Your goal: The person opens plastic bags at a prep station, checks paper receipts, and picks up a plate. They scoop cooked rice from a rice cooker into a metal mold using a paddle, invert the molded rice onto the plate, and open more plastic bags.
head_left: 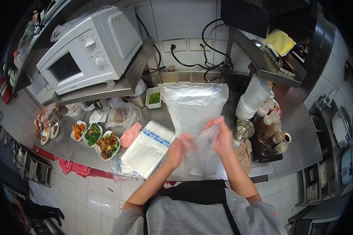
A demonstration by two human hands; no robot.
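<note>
A thin clear plastic bag (200,143) stretches between my two hands, above the counter's front part. My left hand (179,150) grips its left side, with the fingers somewhat smeared by motion. On the other side, my right hand (223,138) pinches the bag between thumb and fingers. Behind them, a large translucent plastic sheet or bag (193,102) lies over the counter, covering what is under it. Left of my left hand lies a stack of folded white plastic bags (149,149) with blue print. A pink cloth (131,134) touches the stack's far left side.
Dishes of meat with greens (108,145), broccoli (93,135) and carrots (78,130) stand left. Chopped greens fill a white container (153,98) at the back. A microwave (92,49) sits on a raised shelf. Sauce bottles (276,133) and a metal cup (245,129) stand right.
</note>
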